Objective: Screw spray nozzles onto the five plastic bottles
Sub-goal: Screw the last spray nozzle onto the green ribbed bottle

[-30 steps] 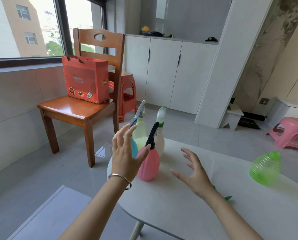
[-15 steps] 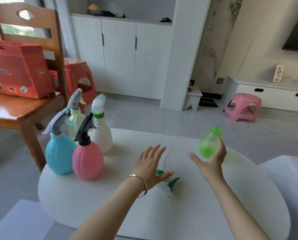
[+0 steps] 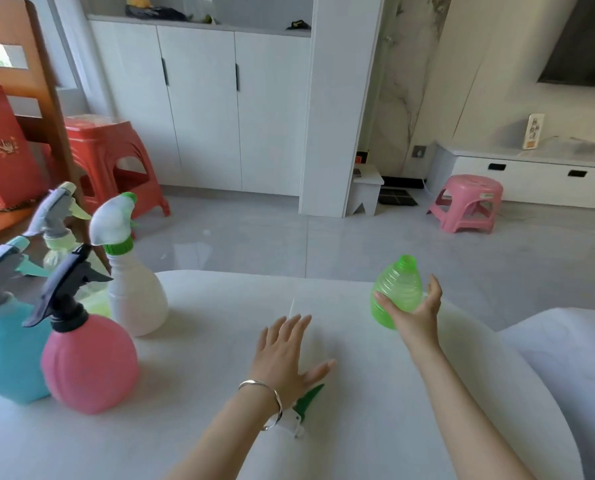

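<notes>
Presently catalogued, bottles fitted with nozzles: four, grouped at nine o'clock on the white table [image 3: 375, 427].
- Item 1: blue bottle [image 3: 1, 355], grey trigger head seated, at the table's nine o'clock edge.
- Item 2: pink bottle [image 3: 90, 365], dark trigger head seated, just beside the blue one, toward four o'clock of it.
- Item 3: white bottle [image 3: 136, 299], white head on a green collar, at one o'clock of the pink one.
- Item 4: pale yellow-green bottle [image 3: 55, 256], grey head, behind the others and largely hidden by them.

Bottle without nozzle: one.
- Item 5: green bottle [image 3: 398, 292], ribbed and translucent, neck open and bare, at two o'clock of the table's middle. Right hand [image 3: 417, 315] wraps its lower body, fingers and thumb curled around it; whether it is lifted or resting cannot be told.

Loose part: one.
- Item 6: spray nozzle [image 3: 301, 408], white body with green trigger, lying flat on the table at six o'clock, partly under the left wrist.
- Left hand [image 3: 282, 355]: fingers spread and flat above the table, grasping nothing; bracelet [image 3: 264, 400] on the wrist.

Progress, as judged: four of five appear done. Remaining: take up the loose nozzle, seat it on the green neck, turn it tight.
</notes>
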Demonstrator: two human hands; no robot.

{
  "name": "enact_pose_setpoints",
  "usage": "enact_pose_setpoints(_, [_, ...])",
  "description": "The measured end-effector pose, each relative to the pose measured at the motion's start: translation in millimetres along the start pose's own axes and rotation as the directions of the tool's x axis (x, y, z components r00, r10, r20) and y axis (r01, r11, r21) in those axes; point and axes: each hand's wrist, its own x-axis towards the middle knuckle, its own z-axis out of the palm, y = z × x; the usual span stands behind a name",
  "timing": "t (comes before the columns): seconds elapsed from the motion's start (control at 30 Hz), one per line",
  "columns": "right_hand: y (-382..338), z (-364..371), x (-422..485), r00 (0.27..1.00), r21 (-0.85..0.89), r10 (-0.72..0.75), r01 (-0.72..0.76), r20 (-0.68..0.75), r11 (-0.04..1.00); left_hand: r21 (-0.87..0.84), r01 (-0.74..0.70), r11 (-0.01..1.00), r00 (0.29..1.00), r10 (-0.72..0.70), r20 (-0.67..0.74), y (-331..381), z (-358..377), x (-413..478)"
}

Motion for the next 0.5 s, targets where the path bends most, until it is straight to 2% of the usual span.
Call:
enact_pose_setpoints(0.27, [-0.2, 12.3, 1.9, 0.999, -0.06, -0.031, 0.03, -0.029, 0.998, -0.084, -0.02, 0.996, 0.997, 0.013, -0.077, 0.0, -1.5, 2.4])
enact_pose_setpoints(0.37, [-24.7, 12.1, -8.0, 0.999, 0.03, -0.034, 0.033, 0.006, 0.999, -0.144, -0.036, 0.989, 0.993, 0.019, -0.12, -1.4, -8.1, -1.4])
enact_pose_setpoints(0.43, [-52.5, 10.7, -21.0, 0.994, 0.146, -0.046, 0.032, 0.1, 0.989, -0.305, -0.069, 0.95, 0.983, 0.013, -0.182, 0.6, -15.2, -7.0])
enact_pose_setpoints(0.5, [-83.1, 9.8, -42.4, 0.965, 0.266, -0.063, -0.006, 0.253, 0.964, -0.579, -0.084, 0.811, 0.976, -0.051, -0.213, 4.7, -26.6, -15.5])
